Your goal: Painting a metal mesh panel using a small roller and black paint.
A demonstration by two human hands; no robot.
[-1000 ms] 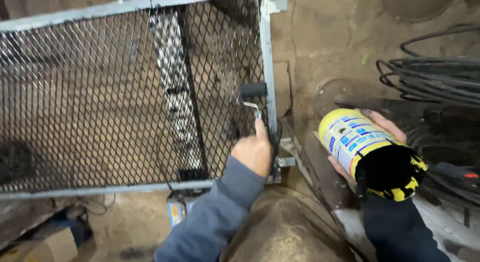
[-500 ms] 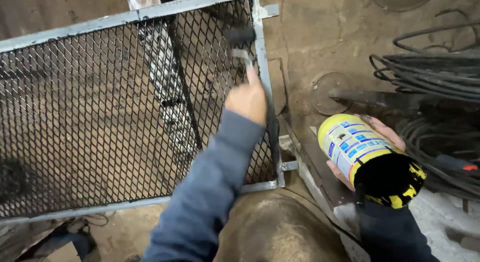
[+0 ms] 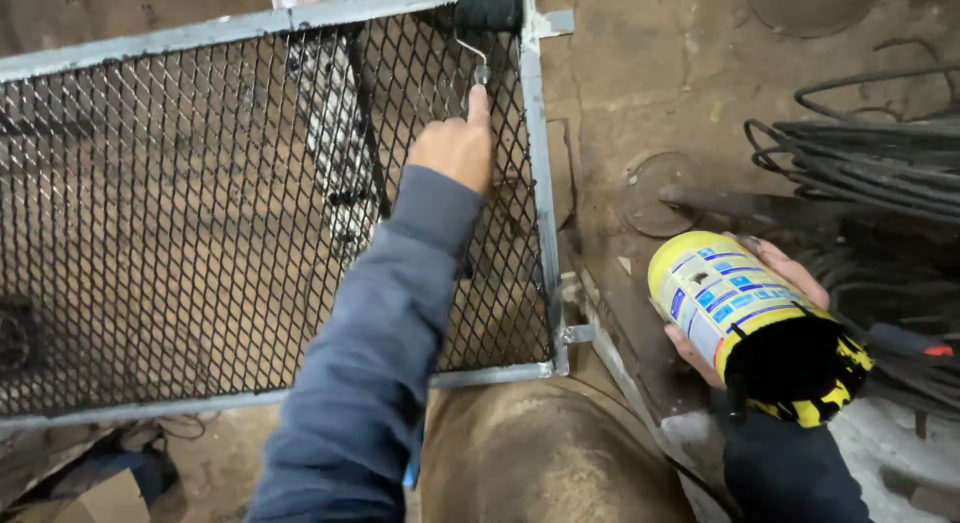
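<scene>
Left hand (image 3: pixel 455 148), upper centre of frame: closed on the roller handle, index finger laid straight along it, arm stretched out.

Roller (image 3: pixel 488 11) sits directly above the hand, at the top right corner of the mesh panel (image 3: pixel 180 213). Its black sleeve lies crosswise along the grey frame (image 3: pixel 535 183), long axis left to right; the wire handle runs down from it to the fingertip. So handle axis is up-down in frame, sleeve axis across it. Left hand is the one on it; the right is well apart.

Right hand (image 3: pixel 775 303), lower right: wrapped under a yellow can (image 3: pixel 745 318), holding it tilted with the open, black-coated mouth toward the camera. Can is lower right of the roller, off the panel.

Cables (image 3: pixel 860 148) piled at right edge; dirt floor (image 3: pixel 660 73) behind.

Versus half a second ago: roller is higher, now on the top rail rather than on the mesh just below it. Arm more extended. Can roughly the same place and tilt.
</scene>
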